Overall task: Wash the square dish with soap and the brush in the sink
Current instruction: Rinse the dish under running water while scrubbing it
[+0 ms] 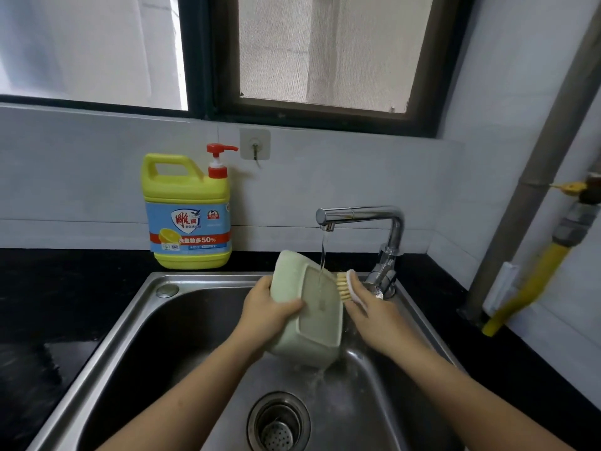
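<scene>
A pale green square dish (317, 315) is tilted on its side over the steel sink (136, 327), its underside facing me. My left hand (270, 309) grips its left edge, thumb across the base. Water streams from the chrome tap (364, 219) onto the dish's base and runs off its lower corner. My right hand (370, 312) holds a small brush (346, 286) with tan bristles and a white back. The bristles press against the dish's upper right edge. The yellow soap jug (188, 216) with a red pump stands on the counter behind the sink's left corner.
The drain strainer (278, 424) sits in the sink's bottom, below the dish. Black countertop (48, 304) surrounds the sink. A grey pipe (533, 177) and a yellow gas hose (533, 281) run down the right wall. A wall hook (255, 144) hangs below the window.
</scene>
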`<state>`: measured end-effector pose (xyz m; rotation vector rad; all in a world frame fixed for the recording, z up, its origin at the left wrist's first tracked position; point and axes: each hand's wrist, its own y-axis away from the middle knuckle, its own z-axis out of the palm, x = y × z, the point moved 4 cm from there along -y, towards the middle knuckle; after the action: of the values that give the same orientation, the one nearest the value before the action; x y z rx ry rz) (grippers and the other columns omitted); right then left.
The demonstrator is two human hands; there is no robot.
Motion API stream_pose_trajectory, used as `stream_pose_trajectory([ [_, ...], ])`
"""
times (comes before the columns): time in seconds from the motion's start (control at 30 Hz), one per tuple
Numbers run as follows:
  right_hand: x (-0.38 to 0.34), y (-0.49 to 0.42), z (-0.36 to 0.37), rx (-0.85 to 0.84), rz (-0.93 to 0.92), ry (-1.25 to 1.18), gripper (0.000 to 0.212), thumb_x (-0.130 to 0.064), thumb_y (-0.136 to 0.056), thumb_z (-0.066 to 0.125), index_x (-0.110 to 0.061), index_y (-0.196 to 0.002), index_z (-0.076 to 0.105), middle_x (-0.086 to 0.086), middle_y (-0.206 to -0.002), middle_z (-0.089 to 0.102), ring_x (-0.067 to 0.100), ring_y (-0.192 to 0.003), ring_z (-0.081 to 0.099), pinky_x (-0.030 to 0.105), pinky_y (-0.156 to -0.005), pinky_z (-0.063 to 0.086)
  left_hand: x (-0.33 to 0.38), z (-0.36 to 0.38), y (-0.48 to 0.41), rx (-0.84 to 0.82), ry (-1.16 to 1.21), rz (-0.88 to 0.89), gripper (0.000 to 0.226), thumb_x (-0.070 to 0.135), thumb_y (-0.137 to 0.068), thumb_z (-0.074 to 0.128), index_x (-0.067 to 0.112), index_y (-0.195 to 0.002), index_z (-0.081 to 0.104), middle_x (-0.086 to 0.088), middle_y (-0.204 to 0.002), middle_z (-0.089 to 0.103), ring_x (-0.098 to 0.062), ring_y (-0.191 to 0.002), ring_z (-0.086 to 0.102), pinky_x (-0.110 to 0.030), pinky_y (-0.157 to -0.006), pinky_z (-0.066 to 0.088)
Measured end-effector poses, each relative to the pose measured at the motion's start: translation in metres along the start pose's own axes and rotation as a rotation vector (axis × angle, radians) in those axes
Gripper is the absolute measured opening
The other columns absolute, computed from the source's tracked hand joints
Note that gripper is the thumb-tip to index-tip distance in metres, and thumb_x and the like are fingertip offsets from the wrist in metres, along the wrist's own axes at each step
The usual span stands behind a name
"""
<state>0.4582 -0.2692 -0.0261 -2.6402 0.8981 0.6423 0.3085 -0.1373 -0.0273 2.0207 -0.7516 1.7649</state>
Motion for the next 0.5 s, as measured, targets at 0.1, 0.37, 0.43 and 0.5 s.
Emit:
stream_pose_trajectory([
  [0.1,0.008,0.002,0.010,-0.020,0.073,-0.292,0.067,-0.046,-0.092,0.051,-0.044,-0.147,0.013,-0.003,-0.138,0.052,0.020,-0.123,0.050,0.027,-0.091,0.040,0.001,-0.008,0.001,0.024,0.146,-0.030,0.032,0.005,-0.076,0.069,0.017,-0.102,0.053,-0.008,-0.098,0.062,-0.022,-0.086,0.062,-0.036,-0.071,0.054],
  [0.37,-0.005,0.015,0.034,-0.162,0.202,-1.049,0.040,-0.024,-0.085,0.067,-0.032,-0.121,0.052,0.000,-0.085,0.067,0.005,-0.045,0.044,0.021,-0.040,0.036,-0.008,-0.025,0.006,0.045,0.482,-0.122,0.031,0.000,-0.082,0.060,0.013,-0.109,0.051,-0.018,-0.103,0.064,-0.036,-0.093,0.064,-0.046,-0.078,0.055],
  [0.43,-0.004,0.014,0.043,-0.208,0.254,-1.181,0.041,-0.018,-0.083,0.069,-0.026,-0.120,0.054,-0.003,-0.071,0.064,0.004,-0.040,0.032,0.017,-0.033,0.025,-0.008,-0.025,0.008,0.012,0.489,-0.114,0.031,0.000,-0.083,0.058,0.015,-0.109,0.050,-0.017,-0.105,0.064,-0.037,-0.096,0.063,-0.047,-0.079,0.055],
  [0.5,-0.005,0.012,0.047,-0.244,0.275,-1.235,0.045,-0.013,-0.083,0.068,-0.020,-0.124,0.053,-0.005,-0.066,0.064,0.003,-0.039,0.030,0.015,-0.031,0.023,-0.007,-0.027,0.008,-0.025,0.471,-0.111,0.032,-0.002,-0.083,0.058,0.016,-0.108,0.049,-0.017,-0.105,0.064,-0.034,-0.093,0.065,-0.043,-0.071,0.056],
])
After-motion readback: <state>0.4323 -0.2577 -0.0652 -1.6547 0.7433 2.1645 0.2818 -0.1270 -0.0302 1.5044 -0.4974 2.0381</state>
